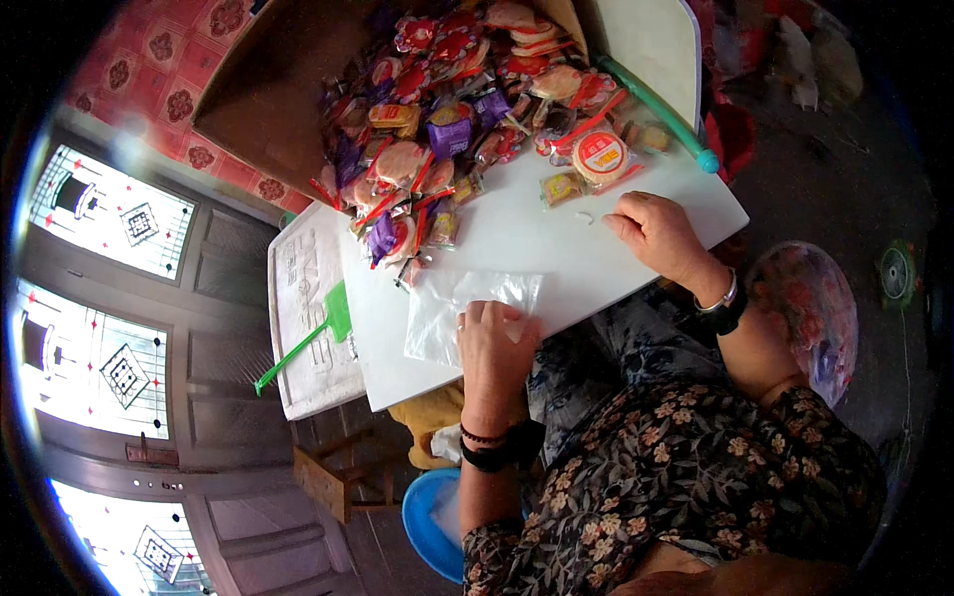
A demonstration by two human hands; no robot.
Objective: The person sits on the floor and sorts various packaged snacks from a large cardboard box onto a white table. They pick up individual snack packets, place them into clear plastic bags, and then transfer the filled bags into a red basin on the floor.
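A clear plastic bag [432, 316] lies flat on the white tabletop [514, 223]. My left hand [492, 335] is on its near side, fingers bent over the film; the thumb side is blurred. To the right, my right hand [656, 232] hovers at the table's near edge with curled fingers and thumb against the index finger, nothing visible in it. Just beyond that hand are a round wrapped snack with a red and orange label [600, 155] and a small yellow-wrapped piece [562, 189]. A small white curved scrap [583, 218] lies between these snacks and my right hand.
A tipped cardboard box [261, 112] spills a pile of wrapped snacks [402, 164] onto the table. A green tube [656, 112] runs along the right. At left, a green fly swatter [313, 339] lies on a white foam lid [294, 276]. A blue basin [425, 521] stands below.
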